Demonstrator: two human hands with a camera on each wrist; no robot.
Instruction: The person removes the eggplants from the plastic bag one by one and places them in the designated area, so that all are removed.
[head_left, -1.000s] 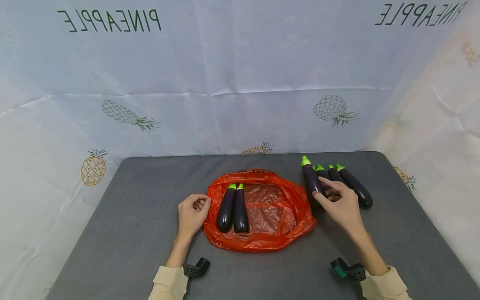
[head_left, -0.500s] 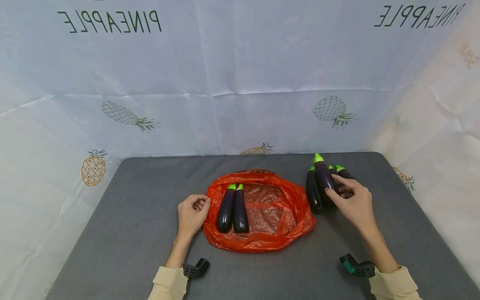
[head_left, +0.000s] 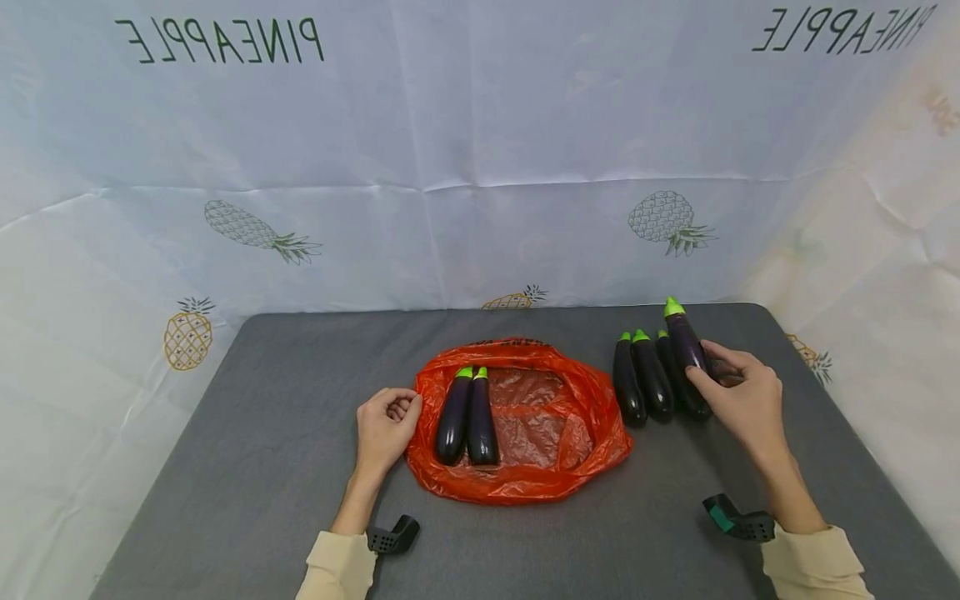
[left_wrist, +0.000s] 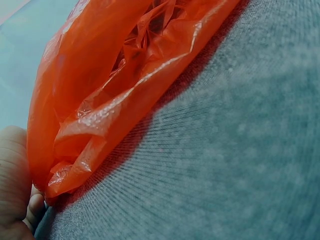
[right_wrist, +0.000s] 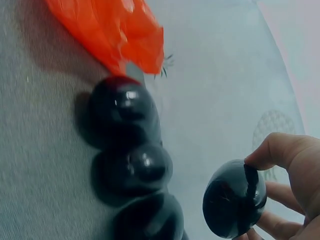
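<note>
My right hand holds an eggplant with a bright green cap between thumb and fingers. In the right wrist view this held eggplant is raised, apart from the others. Beneath and to its left, dark eggplants lie side by side on the table. At the left, my left hand pinches the edge of a red plastic bag. The bag's mouth is spread wide, and two eggplants lie together in its left half. The left wrist view shows the bag's edge by the thumb.
Everything stands on a grey cloth-covered table. Behind it hangs a pale curtain printed with pineapples, meeting the table's back edge. The row of eggplants lies close to the bag's right side.
My right hand has carried the eggplant rightward across the row, from beside the bag to over the row's right end. The left hand and the bag have stayed put.
</note>
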